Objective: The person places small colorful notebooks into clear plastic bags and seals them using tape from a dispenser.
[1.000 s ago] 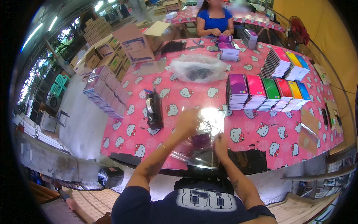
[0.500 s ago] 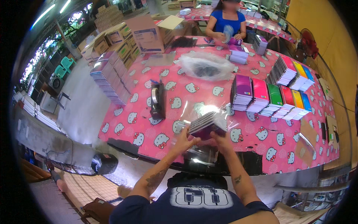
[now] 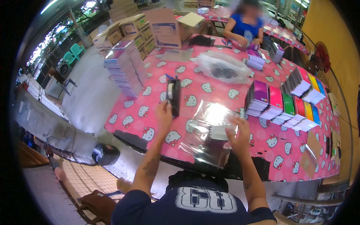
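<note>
A black tape dispenser (image 3: 173,98) stands on the table ahead of me to the left. My left hand (image 3: 164,115) is at its near end with the fingers drawn together. Whatever they pinch there is too small to make out. My right hand (image 3: 239,135) has its fingers apart at the right side of a small spiral-bound notebook bundle (image 3: 218,134), touching the clear plastic about it. The bundle lies on a shiny clear plastic sheet (image 3: 195,148), and glare hides part of both.
Stacked colored notebooks (image 3: 275,100) stand at the right, and a tall notebook stack (image 3: 125,67) at the left edge. A clear plastic bag (image 3: 223,68) lies mid-table. Cardboard boxes (image 3: 164,30) are behind. Across the table, a person in blue (image 3: 245,28) handles something.
Both hands have let go of the notebook bundle, which now lies on the plastic. My left hand has moved left to the tape dispenser. The view has shifted slightly.
</note>
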Tool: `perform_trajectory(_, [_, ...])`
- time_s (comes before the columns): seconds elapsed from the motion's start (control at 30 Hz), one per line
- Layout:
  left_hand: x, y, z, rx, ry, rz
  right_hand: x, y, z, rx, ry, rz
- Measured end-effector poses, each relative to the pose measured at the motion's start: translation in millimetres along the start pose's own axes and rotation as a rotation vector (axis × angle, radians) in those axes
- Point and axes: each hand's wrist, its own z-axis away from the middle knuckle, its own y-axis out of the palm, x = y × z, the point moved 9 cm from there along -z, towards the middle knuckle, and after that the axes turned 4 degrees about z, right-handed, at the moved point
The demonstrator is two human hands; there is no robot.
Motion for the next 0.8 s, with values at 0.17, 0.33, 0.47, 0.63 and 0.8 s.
perform_trajectory(0.17, [116.2, 20.5, -27.7, 0.362, -0.765, 0.371, 32.0, 43.4, 13.0, 0.273, -0.16, 0.579])
perform_trajectory(0.33, [120.0, 27.5, -32.4, 0.414, -0.821, 0.362, 29.2, 59.8, 14.3, 0.43, -0.095, 0.611])
perform_trajectory(0.47, [89.9, 29.3, -38.8, 0.348, -0.369, 0.358, 32.3, 61.4, 14.2, 0.376, -0.103, 0.605])
perform_trajectory(0.63, [130.6, 26.8, 31.3, 0.121, -0.675, 0.716, 34.8, 59.6, 13.5, 0.364, -0.039, 0.574])
perform_trajectory(0.8, [54.7, 8.0, -19.5, 0.354, 0.038, -0.546, 39.0, 55.4, 17.9, 0.325, -0.049, 0.589])
